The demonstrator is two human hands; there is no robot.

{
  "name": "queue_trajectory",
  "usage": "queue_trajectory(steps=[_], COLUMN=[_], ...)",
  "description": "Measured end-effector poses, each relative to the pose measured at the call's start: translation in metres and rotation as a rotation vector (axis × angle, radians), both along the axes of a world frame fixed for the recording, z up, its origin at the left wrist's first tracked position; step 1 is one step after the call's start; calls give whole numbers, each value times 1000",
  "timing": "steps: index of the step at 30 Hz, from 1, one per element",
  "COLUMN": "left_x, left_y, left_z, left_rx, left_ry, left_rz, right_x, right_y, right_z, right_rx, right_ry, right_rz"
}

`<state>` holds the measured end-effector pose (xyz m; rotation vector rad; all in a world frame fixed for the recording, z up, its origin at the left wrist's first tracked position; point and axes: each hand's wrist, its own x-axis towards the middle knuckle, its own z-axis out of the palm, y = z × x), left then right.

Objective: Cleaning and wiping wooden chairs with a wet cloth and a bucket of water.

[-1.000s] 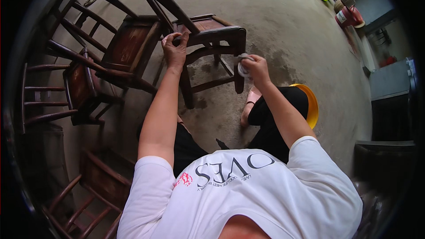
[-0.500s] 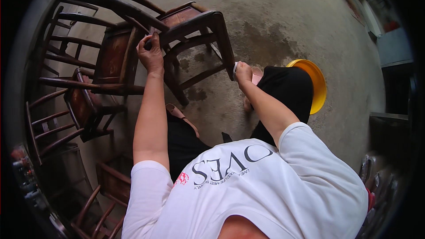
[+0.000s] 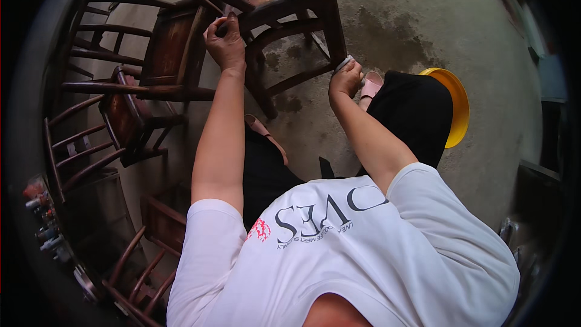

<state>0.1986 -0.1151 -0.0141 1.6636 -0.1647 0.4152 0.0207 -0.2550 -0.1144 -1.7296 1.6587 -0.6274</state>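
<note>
A dark wooden chair (image 3: pixel 292 31) is tilted in front of me, with its brown seat panel on the far side. My left hand (image 3: pixel 226 45) is closed on the chair's frame at its left side, fingers bent around the wood. At the lower end of the chair's right leg, my right hand (image 3: pixel 346 79) pinches a small whitish cloth (image 3: pixel 343 62) against the wood. Its fingers are closed, and part of the cloth is hidden in them.
More dark wooden chairs (image 3: pixel 172 48) crowd the left side, and another (image 3: pixel 163 224) stands lower left. A yellow basin (image 3: pixel 461 109) sits beyond my right knee. Dark wet patches (image 3: pixel 393 39) mark the concrete floor (image 3: pixel 478 30). Bottle-like items (image 3: pixel 51 236) line the left edge.
The whole view has shifted, so the chairs and basin appear farther right and higher. My right hand has turned slightly at the leg's end; my left hand keeps its hold on the chair.
</note>
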Motion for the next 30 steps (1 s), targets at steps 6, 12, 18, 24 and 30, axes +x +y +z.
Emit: queue_trajectory(steps=[6, 12, 18, 24, 30], left_x=[-28, -40, -39, -41, -36], left_y=[6, 31, 33, 27, 31], left_z=[-10, -16, -15, -9, -12], left_rx=[63, 98, 98, 122, 32], left_ry=[-89, -160, -134, -151, -39], left_rz=[22, -31, -81, -38, -74], right_x=[-15, -25, 10, -27, -45], right_y=[-33, -15, -29, -26, -39], right_z=[-67, -27, 25, -9, -67], right_rx=[197, 380, 313, 102, 506], right_ry=[108, -17, -517, -147, -30], right_rz=[-174, -42, 178, 282, 293])
